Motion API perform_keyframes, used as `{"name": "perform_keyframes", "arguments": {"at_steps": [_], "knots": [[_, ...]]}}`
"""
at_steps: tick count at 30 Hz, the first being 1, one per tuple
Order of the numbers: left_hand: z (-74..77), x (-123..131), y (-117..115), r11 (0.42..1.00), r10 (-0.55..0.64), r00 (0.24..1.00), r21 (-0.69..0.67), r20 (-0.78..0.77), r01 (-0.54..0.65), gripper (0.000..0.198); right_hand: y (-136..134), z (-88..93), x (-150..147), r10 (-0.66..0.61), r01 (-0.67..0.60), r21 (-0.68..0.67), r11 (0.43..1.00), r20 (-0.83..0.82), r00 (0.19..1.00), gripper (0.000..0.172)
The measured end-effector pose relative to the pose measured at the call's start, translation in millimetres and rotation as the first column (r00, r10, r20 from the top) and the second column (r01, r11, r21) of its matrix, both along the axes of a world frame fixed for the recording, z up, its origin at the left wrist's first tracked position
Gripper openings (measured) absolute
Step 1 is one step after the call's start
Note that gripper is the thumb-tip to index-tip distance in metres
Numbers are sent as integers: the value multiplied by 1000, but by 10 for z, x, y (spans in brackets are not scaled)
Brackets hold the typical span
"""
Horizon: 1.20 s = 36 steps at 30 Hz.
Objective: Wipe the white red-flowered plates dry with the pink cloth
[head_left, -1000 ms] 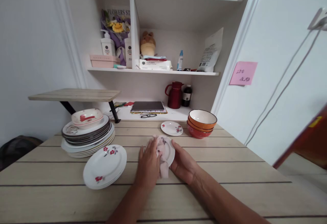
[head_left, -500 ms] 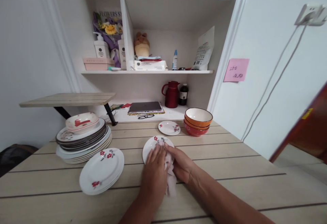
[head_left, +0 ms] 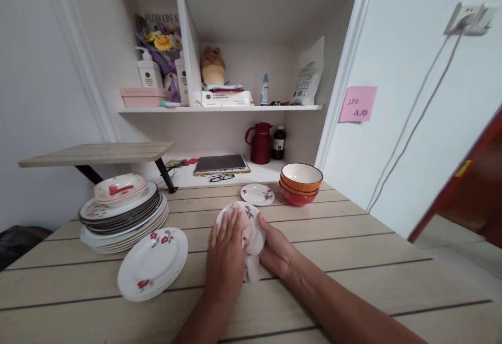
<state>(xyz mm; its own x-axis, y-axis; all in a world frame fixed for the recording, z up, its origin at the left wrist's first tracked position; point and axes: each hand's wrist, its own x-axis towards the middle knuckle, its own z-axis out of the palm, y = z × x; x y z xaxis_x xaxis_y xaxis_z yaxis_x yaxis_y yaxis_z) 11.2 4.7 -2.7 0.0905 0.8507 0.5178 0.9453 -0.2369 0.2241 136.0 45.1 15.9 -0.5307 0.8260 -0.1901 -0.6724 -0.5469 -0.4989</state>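
A small white saucer with red flowers (head_left: 254, 217) is held tilted just above the wooden table (head_left: 353, 250). My right hand (head_left: 276, 252) grips its right edge from below. My left hand (head_left: 226, 252) lies with fingers stretched over a pale pink cloth (head_left: 250, 247), pressing it against the saucer's face. The cloth's lower end hangs down between my two hands.
A stack of flowered plates (head_left: 152, 263) lies left of my hands, and a taller pile of plates with a small dish on top (head_left: 121, 208) stands behind it. Another small saucer (head_left: 257, 194) and stacked orange bowls (head_left: 301, 183) sit at the table's back. Shelves with bottles rise behind.
My left hand with the cloth slid down the saucer's face and back up again. The saucer stayed in my right hand. The camera view shifted slightly to the right.
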Motion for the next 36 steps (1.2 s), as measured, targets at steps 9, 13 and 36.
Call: {"name": "perform_keyframes", "arguments": {"at_steps": [9, 13, 36], "knots": [[-113, -78, 31, 1000, -14, 999, -13, 38, 14, 56, 24, -12, 4, -44, 43, -18, 999, -34, 998, 50], [-138, -46, 54, 983, -183, 980, 14, 83, 183, 58, 13, -15, 31, 42, -41, 34, 999, -2, 999, 50], [60, -122, -42, 957, -259, 963, -157, -74, 245, 62, 179, 26, 218, 43, -43, 33, 999, 26, 999, 54]]}}
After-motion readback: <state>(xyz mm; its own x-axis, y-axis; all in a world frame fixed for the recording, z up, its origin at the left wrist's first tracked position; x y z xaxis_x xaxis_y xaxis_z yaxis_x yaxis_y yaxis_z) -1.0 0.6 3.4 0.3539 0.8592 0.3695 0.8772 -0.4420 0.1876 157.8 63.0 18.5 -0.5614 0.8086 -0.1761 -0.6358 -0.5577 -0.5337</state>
